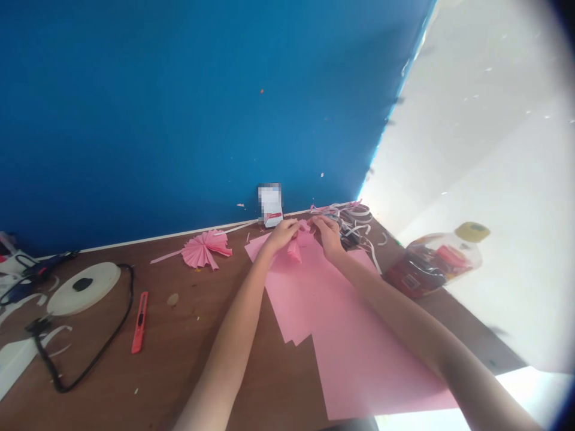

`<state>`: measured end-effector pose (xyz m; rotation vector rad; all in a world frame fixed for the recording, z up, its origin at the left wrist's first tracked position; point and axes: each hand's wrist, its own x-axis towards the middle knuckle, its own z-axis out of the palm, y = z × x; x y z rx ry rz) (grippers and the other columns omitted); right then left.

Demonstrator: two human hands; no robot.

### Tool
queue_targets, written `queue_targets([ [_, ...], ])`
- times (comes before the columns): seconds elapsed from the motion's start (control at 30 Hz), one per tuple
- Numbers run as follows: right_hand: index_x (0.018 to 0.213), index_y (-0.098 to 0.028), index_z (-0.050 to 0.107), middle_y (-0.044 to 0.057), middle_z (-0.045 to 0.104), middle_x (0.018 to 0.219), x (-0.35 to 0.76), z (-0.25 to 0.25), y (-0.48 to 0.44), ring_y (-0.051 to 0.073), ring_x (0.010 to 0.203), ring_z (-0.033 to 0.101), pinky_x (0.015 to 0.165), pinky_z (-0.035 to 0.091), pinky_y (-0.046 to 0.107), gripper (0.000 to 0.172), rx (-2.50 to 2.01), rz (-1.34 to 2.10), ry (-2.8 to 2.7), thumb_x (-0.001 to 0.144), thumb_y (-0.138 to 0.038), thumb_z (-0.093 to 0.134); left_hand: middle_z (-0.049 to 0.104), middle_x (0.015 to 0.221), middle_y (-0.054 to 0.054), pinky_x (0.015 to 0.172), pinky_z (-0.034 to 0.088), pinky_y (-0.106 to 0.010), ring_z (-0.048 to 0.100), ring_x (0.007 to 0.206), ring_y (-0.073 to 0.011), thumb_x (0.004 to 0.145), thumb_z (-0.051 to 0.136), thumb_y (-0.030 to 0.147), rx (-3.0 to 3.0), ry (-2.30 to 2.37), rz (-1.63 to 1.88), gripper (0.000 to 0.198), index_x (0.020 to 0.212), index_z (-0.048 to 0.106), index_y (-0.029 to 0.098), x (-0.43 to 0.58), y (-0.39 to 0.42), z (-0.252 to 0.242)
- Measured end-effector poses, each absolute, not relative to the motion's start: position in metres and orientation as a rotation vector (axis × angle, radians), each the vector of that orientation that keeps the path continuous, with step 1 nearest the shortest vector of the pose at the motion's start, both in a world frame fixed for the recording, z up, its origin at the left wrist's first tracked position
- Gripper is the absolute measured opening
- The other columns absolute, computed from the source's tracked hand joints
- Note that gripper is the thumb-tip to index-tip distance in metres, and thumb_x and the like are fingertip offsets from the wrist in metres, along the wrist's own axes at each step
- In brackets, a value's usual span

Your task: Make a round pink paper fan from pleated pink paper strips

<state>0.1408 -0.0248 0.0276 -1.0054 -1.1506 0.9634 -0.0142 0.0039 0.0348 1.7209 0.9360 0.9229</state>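
Both arms reach far across a brown table (pixel 188 335). My left hand (pixel 282 233) and my right hand (pixel 327 234) pinch a small folded piece of pink paper (pixel 296 245) between them, above a stack of large pink paper sheets (pixel 350 335). The fingers of both hands are closed on the fold. A finished pleated pink paper fan (pixel 204 249) lies on the table to the left of my hands.
A red utility knife (pixel 139 321), a white tape roll (pixel 83 287) and a black cable (pixel 94 353) lie at the left. White paper strips (pixel 357 221) pile up behind my right hand. A clear plastic jar with a yellow lid (pixel 435 258) lies at the right. A blue wall (pixel 188 108) stands behind.
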Motion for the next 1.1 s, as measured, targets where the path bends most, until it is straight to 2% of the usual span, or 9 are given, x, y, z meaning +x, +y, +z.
queue_targets([
  [0.27,0.069,-0.018,0.063,0.003,0.057,0.074,0.149,0.043,-0.026,0.013,0.062,0.050,0.052,0.038,0.026,0.022,-0.971,0.795,-1.254,0.078,-0.035,0.052,0.061,0.074,-0.004,0.058,0.037,-0.024,0.053,0.064,-0.0131,0.082,0.045,0.028,2.045,0.914,0.618,0.025,0.077,0.066,0.016,-0.018,-0.007,0.059],
  [0.43,0.064,-0.020,0.062,0.003,0.060,0.082,0.152,0.055,-0.031,0.015,0.073,0.053,0.062,0.042,0.029,0.021,-0.947,0.724,-1.349,0.079,-0.031,0.052,0.059,0.068,-0.003,0.059,0.038,-0.025,0.053,0.062,-0.0135,0.083,0.045,0.029,2.054,0.884,0.508,0.024,0.079,0.065,0.017,-0.016,-0.010,0.065],
  [0.67,0.060,-0.020,0.060,0.004,0.061,0.083,0.153,0.080,-0.043,0.019,0.084,0.055,0.073,0.043,0.031,0.024,-0.857,0.806,-1.616,0.079,-0.031,0.052,0.054,0.060,-0.001,0.057,0.038,-0.025,0.050,0.057,-0.0130,0.082,0.052,0.036,1.986,0.943,0.592,0.025,0.067,0.060,0.018,-0.011,-0.015,0.062],
  [0.77,0.059,-0.019,0.059,0.005,0.063,0.088,0.157,0.081,-0.039,0.019,0.085,0.056,0.072,0.044,0.030,0.030,-0.810,1.024,-1.702,0.081,-0.034,0.047,0.052,0.057,0.000,0.054,0.038,-0.025,0.048,0.053,-0.0118,0.079,0.057,0.036,1.948,0.920,0.621,0.024,0.064,0.058,0.018,-0.008,-0.017,0.063],
  [0.87,0.073,-0.019,0.063,0.005,0.064,0.096,0.164,0.073,-0.027,0.019,0.088,0.056,0.067,0.045,0.028,0.027,-0.841,1.131,-1.603,0.082,-0.034,0.042,0.048,0.055,-0.001,0.050,0.035,-0.025,0.043,0.050,-0.0099,0.081,0.051,0.036,1.876,0.799,0.443,0.029,0.060,0.055,0.017,-0.007,-0.020,0.069],
  [1.0,0.088,-0.022,0.064,0.002,0.063,0.093,0.173,0.061,-0.013,0.017,0.082,0.055,0.069,0.043,0.027,0.022,-1.079,0.949,-1.524,0.074,-0.025,0.048,0.047,0.058,-0.001,0.056,0.038,-0.025,0.042,0.054,-0.0099,0.084,0.044,0.034,1.811,0.709,0.522,0.031,0.061,0.053,0.016,-0.009,-0.023,0.078],
  [1.1,0.078,-0.021,0.063,0.002,0.063,0.093,0.180,0.062,-0.010,0.018,0.087,0.055,0.078,0.041,0.031,0.018,-1.050,0.768,-1.614,0.072,-0.020,0.046,0.046,0.061,-0.001,0.058,0.038,-0.025,0.042,0.056,-0.0095,0.085,0.041,0.034,1.761,0.700,0.638,0.032,0.061,0.052,0.016,-0.011,-0.024,0.080],
])
